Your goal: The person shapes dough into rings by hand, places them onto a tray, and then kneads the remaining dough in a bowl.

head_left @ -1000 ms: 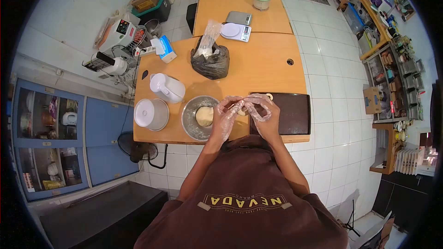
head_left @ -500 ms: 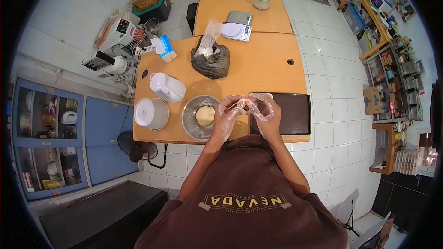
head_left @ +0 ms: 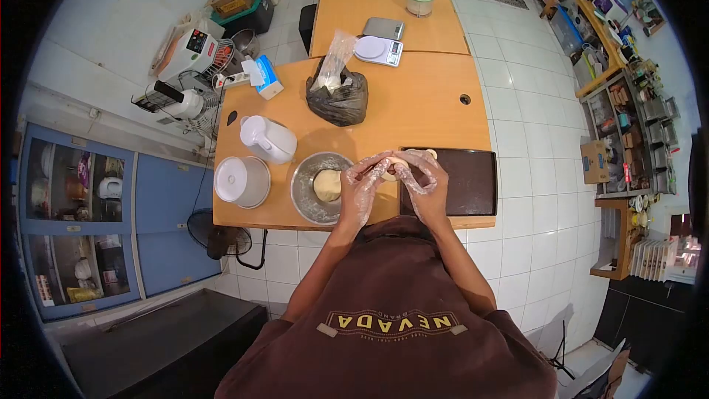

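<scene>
1. One broad wooden bench [head_left: 421, 103] fills the middle here, running off toward the far end.
2. Over on its near right, a dark tray [head_left: 473, 185] lies flat.
3. Far beyond the bowl, there's a black plastic bag [head_left: 341, 109], bunched on the bench.
4. Near left, the steel bowl [head_left: 313, 213] stands.
5. And here are the left hand [head_left: 360, 183] and right hand [head_left: 426, 183], both floury, fingers curled in, meeting between bowl and tray.
6. Inside the bowl sits a dough lump [head_left: 327, 185].
7. Smallest of all, a small dough piece [head_left: 394, 172], partly hidden, pinched by both hands above the bench!
</scene>
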Demonstrator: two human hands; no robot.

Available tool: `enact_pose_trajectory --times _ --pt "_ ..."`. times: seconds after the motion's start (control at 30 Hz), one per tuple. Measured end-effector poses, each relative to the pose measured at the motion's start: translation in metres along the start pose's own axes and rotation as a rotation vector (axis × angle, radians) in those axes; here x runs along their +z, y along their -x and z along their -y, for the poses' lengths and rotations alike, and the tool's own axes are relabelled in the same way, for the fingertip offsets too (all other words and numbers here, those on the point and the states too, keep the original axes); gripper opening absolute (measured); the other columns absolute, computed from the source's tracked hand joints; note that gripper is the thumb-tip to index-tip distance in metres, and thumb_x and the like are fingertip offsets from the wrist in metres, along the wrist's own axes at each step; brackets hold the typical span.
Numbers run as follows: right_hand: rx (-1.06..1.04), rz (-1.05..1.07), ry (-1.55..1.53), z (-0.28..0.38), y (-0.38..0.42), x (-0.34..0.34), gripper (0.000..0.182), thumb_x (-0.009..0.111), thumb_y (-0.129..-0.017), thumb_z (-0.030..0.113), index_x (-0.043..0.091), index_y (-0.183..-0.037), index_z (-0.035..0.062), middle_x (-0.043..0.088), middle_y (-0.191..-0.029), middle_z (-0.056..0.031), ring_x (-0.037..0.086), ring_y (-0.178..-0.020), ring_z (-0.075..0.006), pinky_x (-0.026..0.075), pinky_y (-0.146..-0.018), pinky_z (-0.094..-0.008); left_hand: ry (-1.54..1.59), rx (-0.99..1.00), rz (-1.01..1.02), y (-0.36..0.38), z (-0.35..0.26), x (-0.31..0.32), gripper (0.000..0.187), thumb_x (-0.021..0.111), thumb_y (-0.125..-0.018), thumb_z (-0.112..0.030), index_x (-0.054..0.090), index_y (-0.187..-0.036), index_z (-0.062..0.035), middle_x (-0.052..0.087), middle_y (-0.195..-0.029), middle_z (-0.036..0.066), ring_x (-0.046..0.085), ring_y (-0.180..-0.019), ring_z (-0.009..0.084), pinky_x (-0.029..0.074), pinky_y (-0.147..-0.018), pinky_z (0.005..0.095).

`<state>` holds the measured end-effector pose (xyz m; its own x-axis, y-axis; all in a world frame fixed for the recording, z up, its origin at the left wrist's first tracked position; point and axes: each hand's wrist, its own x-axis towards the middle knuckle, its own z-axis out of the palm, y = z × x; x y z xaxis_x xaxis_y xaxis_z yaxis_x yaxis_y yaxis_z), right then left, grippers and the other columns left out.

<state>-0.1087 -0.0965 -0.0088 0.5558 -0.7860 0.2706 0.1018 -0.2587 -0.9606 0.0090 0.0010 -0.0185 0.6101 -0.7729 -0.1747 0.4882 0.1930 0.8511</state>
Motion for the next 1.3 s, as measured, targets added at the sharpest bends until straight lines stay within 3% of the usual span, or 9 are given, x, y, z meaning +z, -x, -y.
enact_pose_trajectory --times 0.13,0.33,0.53,0.63,0.73,0.83,1.13,1.3 --pt "0.139 -0.044 -0.142 -0.001 0.002 0.005 0.023 0.074 -0.090 -0.004 0.077 -0.113 -0.0005 0.073 -0.110 -0.0121 0.066 -0.107 -0.0228 0.051 -0.095 -0.0347 0.119 0.051 0.005 -0.002 0.003 0.000 0.027 0.068 -0.100 -0.007 0.070 -0.124 0.0048 0.074 -0.110 0.010 0.069 -0.100 0.0147 0.055 -0.085 0.0259" --pt "-0.085 0.039 0.108 0.000 -0.002 -0.004 0.026 0.073 -0.089 -0.004 0.076 -0.115 -0.0007 0.073 -0.111 -0.0120 0.066 -0.108 -0.0230 0.051 -0.096 -0.0344 -0.010 0.033 0.040 0.002 0.003 0.002 0.026 0.067 -0.099 -0.004 0.070 -0.123 0.0042 0.074 -0.109 0.010 0.070 -0.099 0.0137 0.054 -0.083 0.0241" --pt "-0.088 0.028 0.052 -0.005 -0.003 -0.004 0.024 0.074 -0.088 -0.002 0.076 -0.112 0.0001 0.072 -0.108 -0.0154 0.068 -0.103 -0.0267 0.053 -0.091 -0.0355 -0.045 0.037 0.036 0.000 0.002 -0.003 0.024 0.067 -0.099 -0.005 0.070 -0.121 0.0049 0.074 -0.108 0.010 0.069 -0.099 0.0131 0.055 -0.086 0.0247" --pt "0.062 -0.033 -0.083 -0.003 0.001 0.000 0.023 0.074 -0.088 -0.001 0.077 -0.111 0.0008 0.073 -0.107 -0.0154 0.068 -0.103 -0.0271 0.053 -0.092 -0.0362 0.055 0.045 -0.003 0.001 -0.002 0.005 0.021 0.068 -0.099 -0.006 0.071 -0.117 0.0050 0.074 -0.106 0.009 0.069 -0.099 0.0132 0.055 -0.087 0.0257" --pt "-0.013 0.010 0.038 0.000 0.000 -0.003 0.022 0.074 -0.089 -0.004 0.076 -0.111 -0.0019 0.073 -0.111 -0.0122 0.067 -0.106 -0.0227 0.052 -0.094 -0.0339 -0.084 0.053 0.030 0.000 -0.004 0.005 0.020 0.065 -0.100 0.000 0.068 -0.118 0.0070 0.071 -0.111 0.012 0.070 -0.099 0.0180 0.057 -0.092 0.0309" --pt "-0.134 0.041 0.114 -0.001 -0.002 -0.004 0.020 0.075 -0.089 -0.004 0.076 -0.109 -0.0019 0.073 -0.110 -0.0125 0.068 -0.106 -0.0226 0.052 -0.094 -0.0340 -0.176 0.037 0.011 -0.001 0.002 -0.001 0.020 0.065 -0.100 0.000 0.068 -0.119 0.0059 0.071 -0.112 0.012 0.070 -0.098 0.0174 0.057 -0.092 0.0303" --pt "0.045 -0.036 -0.104 -0.012 0.006 -0.001 0.020 0.075 -0.091 -0.003 0.075 -0.111 -0.0020 0.072 -0.114 -0.0121 0.068 -0.107 -0.0188 0.054 -0.094 -0.0312 0.108 0.028 -0.019 -0.001 0.010 -0.003 0.018 0.064 -0.100 0.001 0.068 -0.117 0.0054 0.071 -0.112 0.013 0.070 -0.099 0.0188 0.058 -0.095 0.0330" --pt "0.054 0.009 -0.052 0.003 0.003 0.002 0.022 0.075 -0.091 -0.003 0.074 -0.113 -0.0032 0.071 -0.115 -0.0121 0.068 -0.108 -0.0189 0.055 -0.095 -0.0312 0.085 0.044 -0.027 0.000 0.006 0.001 0.017 0.066 -0.099 0.000 0.068 -0.115 0.0041 0.071 -0.111 0.011 0.069 -0.102 0.0172 0.057 -0.093 0.0312"
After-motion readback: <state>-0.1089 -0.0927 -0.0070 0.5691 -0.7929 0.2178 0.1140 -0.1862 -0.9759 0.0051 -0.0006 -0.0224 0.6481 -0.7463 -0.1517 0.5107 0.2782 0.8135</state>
